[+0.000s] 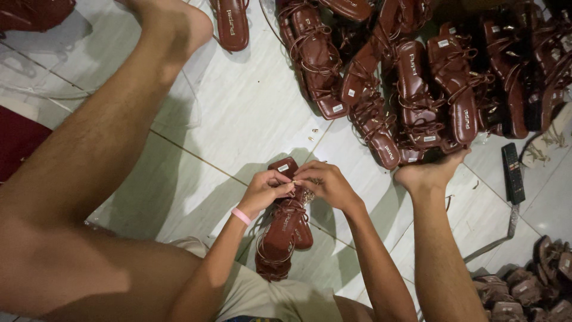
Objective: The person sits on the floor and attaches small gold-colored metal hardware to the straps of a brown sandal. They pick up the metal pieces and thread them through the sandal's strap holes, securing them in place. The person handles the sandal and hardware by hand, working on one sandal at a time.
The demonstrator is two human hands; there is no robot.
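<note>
I sit on a white tiled floor (250,119) with my legs spread. Between them lies a dark red strappy sandal (285,229), its sole pointing away from me. My left hand (266,189), with a pink band on the wrist, and my right hand (323,182) meet over the sandal's upper part. Both pinch its thin straps and a small shiny ornament (307,195) between the fingertips. The fingers hide the exact spot they grip.
A big heap of matching dark red sandals (417,71) lies ahead beyond my right foot (430,173). A black remote control (512,173) rests at right. More sandals (524,289) sit at lower right. Small metal bits (312,135) lie on the tiles.
</note>
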